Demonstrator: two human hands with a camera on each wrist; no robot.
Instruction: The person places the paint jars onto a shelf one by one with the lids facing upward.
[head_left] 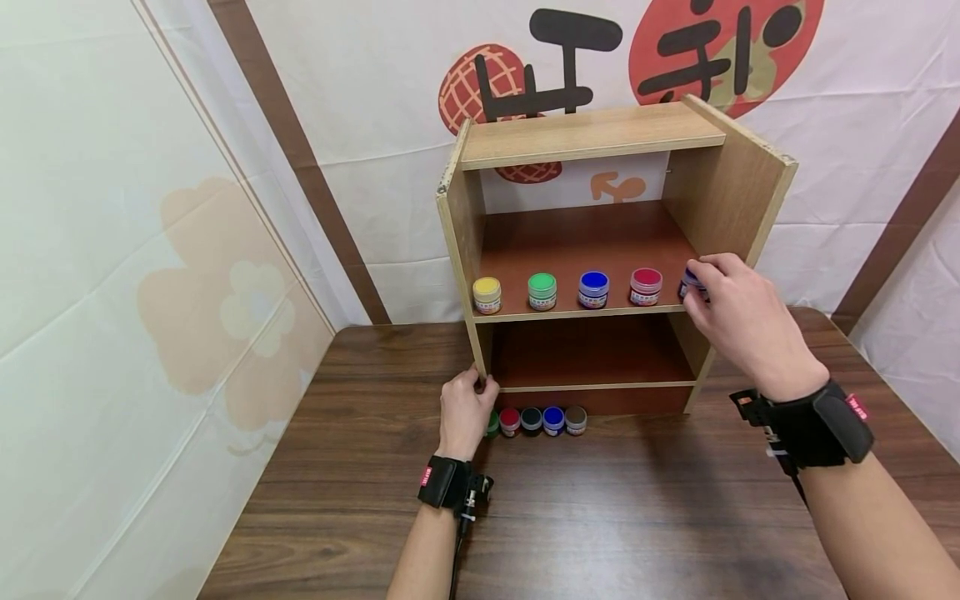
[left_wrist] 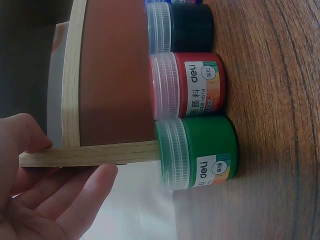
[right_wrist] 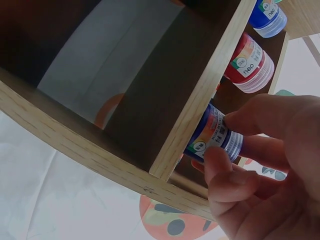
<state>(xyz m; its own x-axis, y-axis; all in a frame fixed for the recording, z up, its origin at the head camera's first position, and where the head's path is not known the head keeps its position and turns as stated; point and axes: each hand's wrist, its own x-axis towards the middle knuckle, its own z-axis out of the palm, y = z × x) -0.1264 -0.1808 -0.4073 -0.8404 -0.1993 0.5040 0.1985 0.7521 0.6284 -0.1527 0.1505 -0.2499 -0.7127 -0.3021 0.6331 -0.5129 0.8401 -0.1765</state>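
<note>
My right hand (head_left: 750,321) pinches a dark blue paint jar (right_wrist: 212,131) at the right end of the shelf unit's middle board. In the right wrist view its thumb and fingers are around the jar, which stands at the board's front edge. Left of it along that edge stand a red jar (head_left: 646,287), a blue jar (head_left: 593,289), a green jar (head_left: 542,291) and a yellow jar (head_left: 487,295). My left hand (head_left: 463,412) grips the front edge of the unit's left side panel (left_wrist: 115,154) low down, thumb on one side and fingers on the other.
On the wooden table (head_left: 360,500), a row of jars stands before the unit's base: green (left_wrist: 212,152), red (left_wrist: 202,85), black (left_wrist: 192,28), blue (head_left: 553,421) and brown-grey (head_left: 576,420). The wooden shelf unit (head_left: 592,137) backs onto a printed cloth (head_left: 390,167).
</note>
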